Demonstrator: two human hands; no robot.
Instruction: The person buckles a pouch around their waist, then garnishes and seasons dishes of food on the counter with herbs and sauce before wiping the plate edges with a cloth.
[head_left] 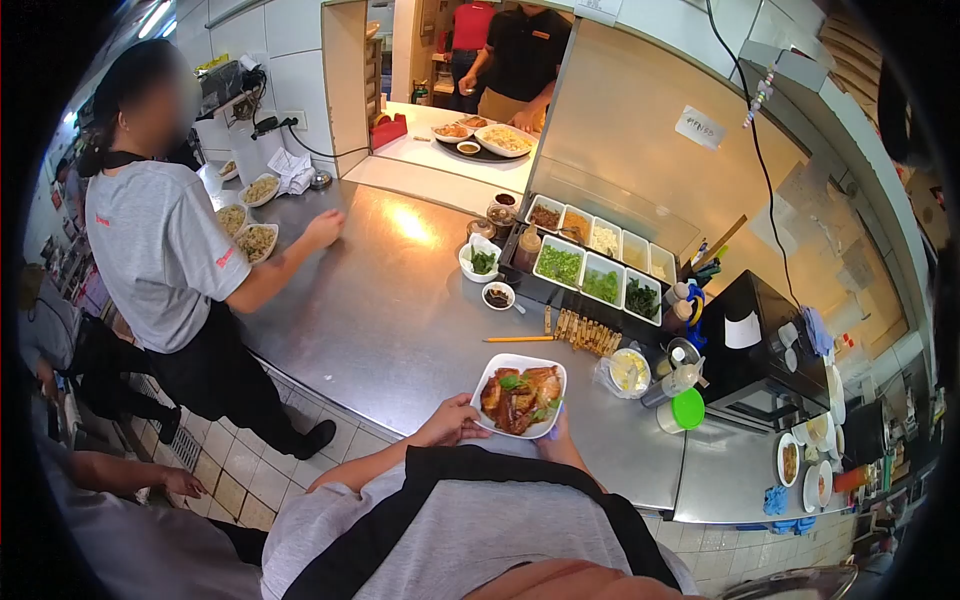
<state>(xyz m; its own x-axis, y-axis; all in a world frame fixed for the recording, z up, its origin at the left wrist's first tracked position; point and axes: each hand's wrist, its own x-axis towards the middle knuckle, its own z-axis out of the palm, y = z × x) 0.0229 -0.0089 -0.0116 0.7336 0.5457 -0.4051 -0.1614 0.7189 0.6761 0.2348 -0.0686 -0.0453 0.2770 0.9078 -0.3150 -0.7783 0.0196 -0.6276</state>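
A white square bowl (497, 422) of glazed brown meat (517, 398) with green leaves on top is between my two hands, just over the near edge of the steel counter (400, 330). My left hand (450, 420) grips its left side, fingers under the rim. At the lower right side my right hand (556, 430) has hold of it too, mostly hidden by the bowl. Beyond it lie a yellow pencil (518, 338) and a row of clothespins (585, 332). A plastic-wrapped tub (628, 371) stands to the right.
Trays of chopped greens (602, 284) and toppings line the back. Small bowls (498, 296) sit beside them. A black microwave (745, 345) and a green-lidded tub (683, 410) are right. A co-worker (170, 250) stands left by several filled bowls (257, 241). Plates rest in the pass window (460, 150).
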